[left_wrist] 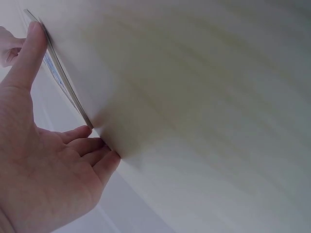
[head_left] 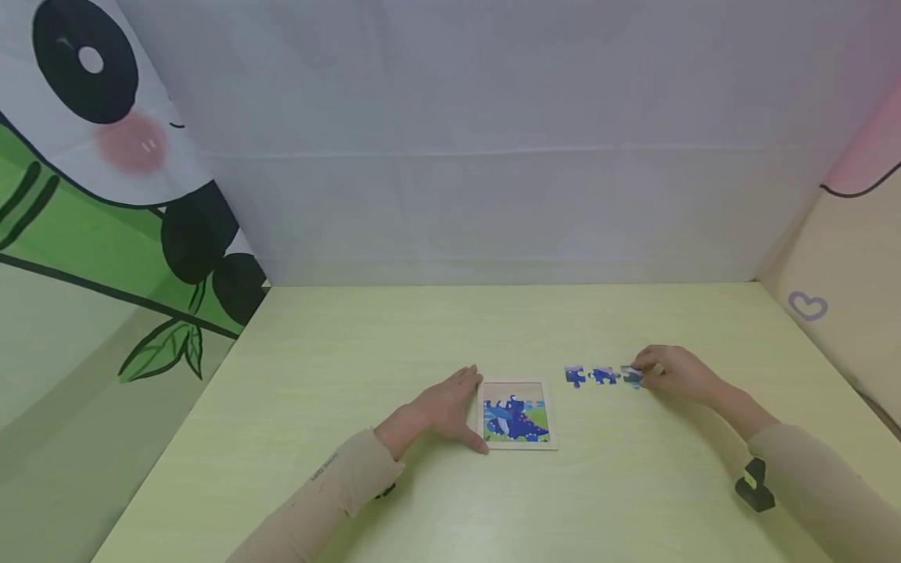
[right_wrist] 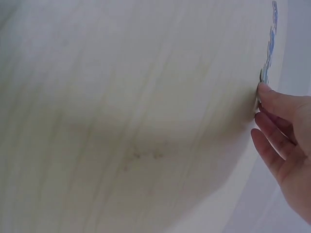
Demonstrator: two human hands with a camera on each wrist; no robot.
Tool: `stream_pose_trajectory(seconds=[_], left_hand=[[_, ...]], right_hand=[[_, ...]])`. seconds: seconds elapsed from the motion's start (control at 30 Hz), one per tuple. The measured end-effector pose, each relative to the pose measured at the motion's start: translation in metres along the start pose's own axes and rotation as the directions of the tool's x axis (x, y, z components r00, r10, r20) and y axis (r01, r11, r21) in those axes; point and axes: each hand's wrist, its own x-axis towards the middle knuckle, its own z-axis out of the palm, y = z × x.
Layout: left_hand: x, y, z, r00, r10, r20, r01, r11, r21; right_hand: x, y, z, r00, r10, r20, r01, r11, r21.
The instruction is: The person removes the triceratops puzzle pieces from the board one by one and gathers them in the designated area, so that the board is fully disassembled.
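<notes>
A square wooden puzzle frame [head_left: 553,414] lies on the table, its lower part filled with a blue dinosaur picture and a bare strip of backing along the top. My left hand [head_left: 450,403] rests along the frame's left side, thumb at the near corner and fingers at the far one. From the left wrist, the frame's edge [left_wrist: 68,80] touches the thumb and fingers. To the right, my right hand [head_left: 677,374] pinches a puzzle piece [head_left: 629,374] between thumb and fingertips. Beside it in a row lie two more blue pieces, a middle one [head_left: 603,375] and a left one [head_left: 574,376].
The pale yellow-green table [head_left: 380,328] ends at a white cloth backdrop [head_left: 450,211]. A panda-print cloth [head_left: 134,188] hangs at the left, and a cream cloth with a heart [head_left: 807,306] at the right. A black device [head_left: 755,486] sits under the right sleeve.
</notes>
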Motion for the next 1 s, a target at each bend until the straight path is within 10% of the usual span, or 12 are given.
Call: stream_pose_trajectory(seconds=[1.0], left_hand=[[-0.002, 0.003, -0.002, 1.000, -0.008, -0.004, 0.008, 1.000, -0.011]], right_hand=[[0.011, -0.017, -0.008, 0.996, 0.072, 0.046, -0.072, 0.997, -0.006]])
